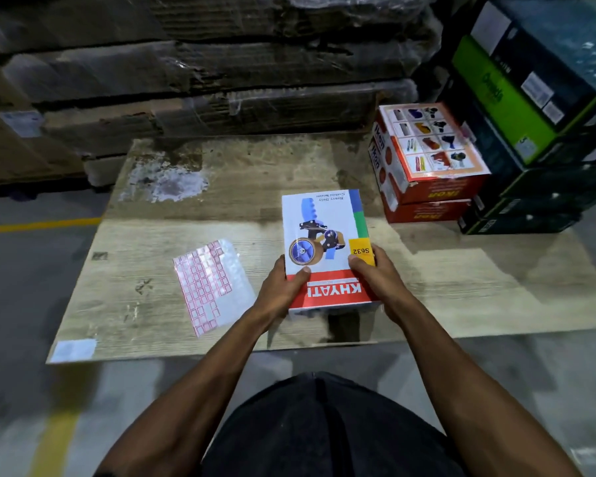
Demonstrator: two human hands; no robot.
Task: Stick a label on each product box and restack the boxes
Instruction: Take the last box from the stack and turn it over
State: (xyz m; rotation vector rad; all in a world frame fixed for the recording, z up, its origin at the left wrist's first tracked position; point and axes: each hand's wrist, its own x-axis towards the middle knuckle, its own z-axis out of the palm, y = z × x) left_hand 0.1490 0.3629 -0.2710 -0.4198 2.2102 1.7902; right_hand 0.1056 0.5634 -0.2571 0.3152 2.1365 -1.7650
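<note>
Arms outstretched; left hand (283, 287), right hand (375, 273) clasp box (324, 242) sides.

Wrapped cartons (200, 63) (stacked) behind board (427, 287)

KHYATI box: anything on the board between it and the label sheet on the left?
Nothing visible. The KHYATI box is gripped at its near end by the left hand and the right hand. The label sheet lies flat to the box's left, with only a strip of bare wooden board between them.
</note>
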